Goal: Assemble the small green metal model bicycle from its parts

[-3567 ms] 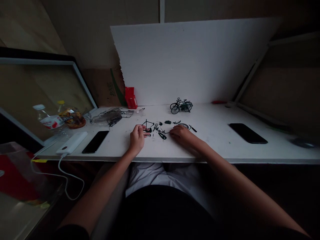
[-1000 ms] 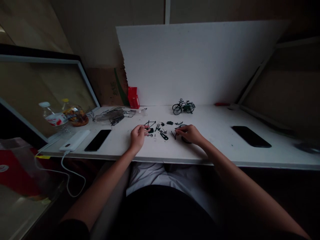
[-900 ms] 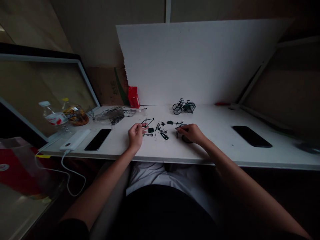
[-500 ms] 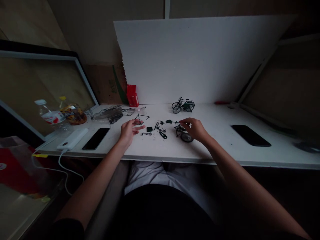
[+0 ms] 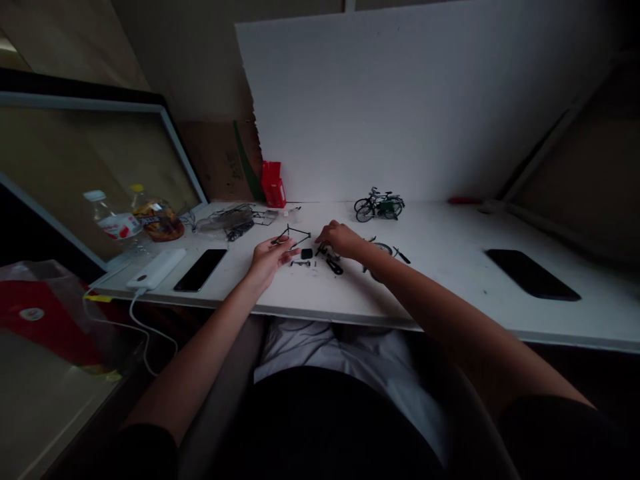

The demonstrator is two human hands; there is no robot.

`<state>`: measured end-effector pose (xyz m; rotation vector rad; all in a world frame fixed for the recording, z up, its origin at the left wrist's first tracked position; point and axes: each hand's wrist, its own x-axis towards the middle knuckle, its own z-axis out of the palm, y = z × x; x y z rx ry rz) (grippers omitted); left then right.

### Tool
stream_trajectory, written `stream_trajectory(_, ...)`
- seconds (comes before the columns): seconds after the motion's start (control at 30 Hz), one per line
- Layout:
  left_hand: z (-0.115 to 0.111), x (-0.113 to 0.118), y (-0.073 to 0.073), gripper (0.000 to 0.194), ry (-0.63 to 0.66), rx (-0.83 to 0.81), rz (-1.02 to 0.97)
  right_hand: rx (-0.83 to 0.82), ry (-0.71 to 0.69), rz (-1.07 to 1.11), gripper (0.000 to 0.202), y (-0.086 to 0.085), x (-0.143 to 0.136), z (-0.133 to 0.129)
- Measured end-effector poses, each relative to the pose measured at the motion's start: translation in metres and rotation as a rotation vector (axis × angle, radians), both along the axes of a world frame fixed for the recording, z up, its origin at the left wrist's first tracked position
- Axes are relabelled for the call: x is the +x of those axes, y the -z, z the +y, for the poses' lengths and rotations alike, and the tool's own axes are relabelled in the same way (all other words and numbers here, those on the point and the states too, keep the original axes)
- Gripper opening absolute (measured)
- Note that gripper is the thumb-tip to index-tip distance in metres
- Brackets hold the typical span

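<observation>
Pinching the dark bicycle frame [image 5: 299, 231] in the left hand [image 5: 270, 259], between the table's [image 5: 430, 293] front and back edges. Reaching to loose parts [image 5: 334, 266], right hand [image 5: 340, 239] bunched; impossible to tell whether gripping any. Behind, dimly lit, a white board [image 5: 400, 100].

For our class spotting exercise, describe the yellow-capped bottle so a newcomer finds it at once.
Find the large framed panel at the left end of the white table. Before it stand two bottles: the yellow-capped bottle is the right-hand one. Its yellow cap and dark brownish body set it apart from the white-capped bottle.
</observation>
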<state>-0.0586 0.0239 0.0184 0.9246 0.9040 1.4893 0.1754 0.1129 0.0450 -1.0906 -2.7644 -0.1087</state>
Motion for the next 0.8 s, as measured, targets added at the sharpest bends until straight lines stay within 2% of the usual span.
stream_trajectory(0.23, 0.005, 0.003, 0.007, 0.041, 0.025, 0.011, -0.057, -0.051, 0.056, -0.069, 0.031, 0.001, -0.013, 0.003)
stream_trajectory(0.43, 0.010, 0.005, 0.009, 0.043, -0.002, 0.001, -0.066, -0.071, 0.097, -0.073, 0.023, 0.002, -0.018, 0.012)
stream_trajectory(0.63, 0.016, -0.002, 0.009, 0.053, -0.079, 0.016, -0.032, -0.046, 0.101, 0.039, 0.019, 0.006, -0.013, 0.013)
stream_trajectory(0.8, 0.017, -0.004, 0.009, 0.047, -0.020, 0.045, -0.060, -0.026, 0.139, 0.185, 0.016, 0.005, 0.001, 0.002)
